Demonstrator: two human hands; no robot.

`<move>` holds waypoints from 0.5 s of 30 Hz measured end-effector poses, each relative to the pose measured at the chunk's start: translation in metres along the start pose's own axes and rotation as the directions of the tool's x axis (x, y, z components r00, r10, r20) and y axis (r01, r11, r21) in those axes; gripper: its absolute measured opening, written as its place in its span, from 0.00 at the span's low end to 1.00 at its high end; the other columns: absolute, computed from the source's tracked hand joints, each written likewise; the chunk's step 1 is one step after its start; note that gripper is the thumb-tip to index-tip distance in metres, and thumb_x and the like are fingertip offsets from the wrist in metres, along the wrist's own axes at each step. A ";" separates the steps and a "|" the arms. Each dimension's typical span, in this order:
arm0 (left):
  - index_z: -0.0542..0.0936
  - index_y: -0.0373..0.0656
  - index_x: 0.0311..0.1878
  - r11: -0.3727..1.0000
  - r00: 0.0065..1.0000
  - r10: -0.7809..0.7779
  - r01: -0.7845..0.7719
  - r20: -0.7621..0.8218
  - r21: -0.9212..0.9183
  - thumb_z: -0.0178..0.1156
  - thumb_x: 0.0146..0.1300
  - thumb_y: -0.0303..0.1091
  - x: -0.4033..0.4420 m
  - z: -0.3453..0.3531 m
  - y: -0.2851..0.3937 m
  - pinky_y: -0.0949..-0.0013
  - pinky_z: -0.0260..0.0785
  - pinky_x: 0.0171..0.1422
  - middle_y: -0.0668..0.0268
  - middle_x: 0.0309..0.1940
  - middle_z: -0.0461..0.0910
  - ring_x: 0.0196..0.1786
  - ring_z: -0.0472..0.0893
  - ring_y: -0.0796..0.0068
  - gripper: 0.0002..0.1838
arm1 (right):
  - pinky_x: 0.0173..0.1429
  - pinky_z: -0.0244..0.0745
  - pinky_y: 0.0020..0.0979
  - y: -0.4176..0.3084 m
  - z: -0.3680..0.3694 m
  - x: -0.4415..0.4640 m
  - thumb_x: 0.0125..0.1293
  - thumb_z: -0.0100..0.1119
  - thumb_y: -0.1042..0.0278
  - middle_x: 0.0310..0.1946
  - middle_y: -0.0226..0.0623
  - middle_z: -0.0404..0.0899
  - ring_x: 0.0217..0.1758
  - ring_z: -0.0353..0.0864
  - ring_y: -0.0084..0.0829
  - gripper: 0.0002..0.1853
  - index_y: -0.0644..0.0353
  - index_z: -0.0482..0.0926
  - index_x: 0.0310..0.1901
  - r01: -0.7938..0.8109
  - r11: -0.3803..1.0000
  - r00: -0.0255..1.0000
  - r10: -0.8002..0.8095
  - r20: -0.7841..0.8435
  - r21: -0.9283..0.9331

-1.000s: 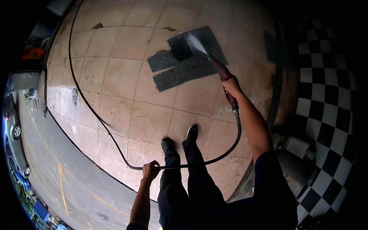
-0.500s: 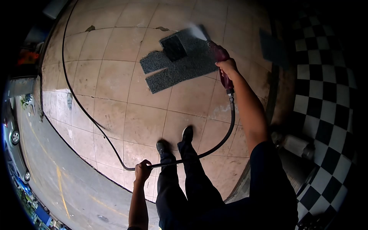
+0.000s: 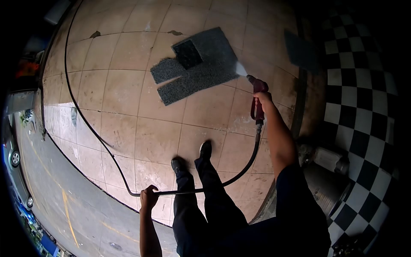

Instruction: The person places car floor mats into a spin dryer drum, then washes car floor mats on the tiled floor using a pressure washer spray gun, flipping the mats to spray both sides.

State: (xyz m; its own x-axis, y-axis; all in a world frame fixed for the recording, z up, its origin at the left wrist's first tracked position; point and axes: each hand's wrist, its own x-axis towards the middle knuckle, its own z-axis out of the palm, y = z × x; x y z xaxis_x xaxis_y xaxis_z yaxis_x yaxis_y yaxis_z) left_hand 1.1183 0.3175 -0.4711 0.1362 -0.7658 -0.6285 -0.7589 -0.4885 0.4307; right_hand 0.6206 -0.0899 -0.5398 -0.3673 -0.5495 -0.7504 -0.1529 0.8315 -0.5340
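Observation:
My right hand (image 3: 262,97) is closed round the grip of a dark red spray gun (image 3: 259,87), which points up and to the left. A white jet of spray (image 3: 241,69) leaves its nozzle and meets the right edge of a grey car floor mat (image 3: 209,60). The mat lies flat on the tiles, with a black heel pad and a notch on its left side. From the gun's base a black hose (image 3: 246,169) curves down in front of my legs to my left hand (image 3: 149,198), whose fingers are wrapped round it.
Beige floor tiles (image 3: 115,90) spread around my shoes. The hose runs on up the left side. Another dark mat (image 3: 299,51) is at the right, near a black-and-white checkered surface (image 3: 359,111). A metal cylinder (image 3: 323,188) stands by my right elbow. Parked cars (image 3: 16,158) line the far left.
The spray gun in my right hand has moved down and slightly right, and its jet has shifted from the mat's top to its right edge. My left hand is slightly lower and further left.

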 end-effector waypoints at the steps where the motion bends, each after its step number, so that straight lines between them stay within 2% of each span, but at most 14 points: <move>1: 0.77 0.45 0.29 1.000 1.000 0.007 -0.007 -0.012 -0.012 0.66 0.41 0.25 -0.002 -0.001 0.001 0.60 0.65 0.25 0.59 0.11 0.71 0.19 0.75 0.57 0.10 | 0.19 0.66 0.31 0.001 0.000 -0.003 0.53 0.59 0.70 0.14 0.30 0.68 0.14 0.66 0.26 0.10 0.58 0.71 0.19 -0.004 1.000 1.000 0.004 -0.006 0.009; 6: 0.77 0.45 0.29 1.000 1.000 0.003 -0.004 -0.026 -0.015 0.67 0.41 0.26 0.001 0.001 0.001 0.60 0.65 0.24 0.60 0.11 0.71 0.19 0.75 0.58 0.11 | 0.19 0.66 0.32 -0.025 0.014 0.002 0.52 0.59 0.72 0.14 0.30 0.68 0.14 0.67 0.25 0.08 0.59 0.72 0.19 0.075 0.997 0.996 -0.076 0.041 0.032; 8: 0.77 0.45 0.29 0.999 0.998 0.035 -0.037 -0.043 -0.028 0.67 0.42 0.26 0.004 0.002 0.003 0.60 0.65 0.24 0.60 0.11 0.71 0.19 0.75 0.58 0.10 | 0.20 0.66 0.30 -0.050 0.034 -0.009 0.52 0.60 0.69 0.14 0.28 0.68 0.14 0.67 0.25 0.10 0.57 0.70 0.19 0.161 0.986 0.984 -0.158 0.077 -0.032; 10: 0.77 0.45 0.29 0.999 0.999 0.021 -0.022 -0.025 -0.029 0.67 0.42 0.27 0.005 0.000 0.011 0.60 0.65 0.24 0.60 0.11 0.71 0.19 0.75 0.57 0.10 | 0.18 0.66 0.29 -0.074 0.058 -0.032 0.51 0.61 0.71 0.14 0.30 0.69 0.12 0.67 0.25 0.09 0.59 0.72 0.19 0.205 0.975 0.977 -0.198 0.077 -0.089; 12: 0.78 0.45 0.29 1.000 1.000 -0.016 0.016 0.012 0.000 0.68 0.44 0.30 0.004 0.004 0.011 0.61 0.68 0.27 0.58 0.15 0.75 0.23 0.78 0.58 0.08 | 0.19 0.66 0.29 -0.085 0.071 -0.040 0.50 0.61 0.72 0.14 0.30 0.69 0.13 0.67 0.24 0.09 0.59 0.72 0.19 0.231 0.968 0.969 -0.219 0.118 -0.100; 15: 0.78 0.45 0.28 1.000 1.000 0.002 -0.003 -0.017 -0.031 0.68 0.44 0.30 -0.001 0.008 0.011 0.61 0.68 0.27 0.57 0.15 0.75 0.23 0.78 0.57 0.08 | 0.19 0.65 0.29 -0.100 0.088 -0.061 0.50 0.61 0.72 0.14 0.30 0.69 0.13 0.67 0.25 0.08 0.60 0.71 0.19 0.264 0.948 0.959 -0.238 0.156 -0.178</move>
State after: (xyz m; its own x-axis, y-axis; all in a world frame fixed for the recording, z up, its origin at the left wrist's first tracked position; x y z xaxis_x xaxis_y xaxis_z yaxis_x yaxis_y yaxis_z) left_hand 1.1044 0.3163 -0.4705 0.1450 -0.7737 -0.6167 -0.7390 -0.4992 0.4524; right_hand 0.7394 -0.1468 -0.4749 -0.1727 -0.7375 -0.6530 -0.4049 0.6574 -0.6354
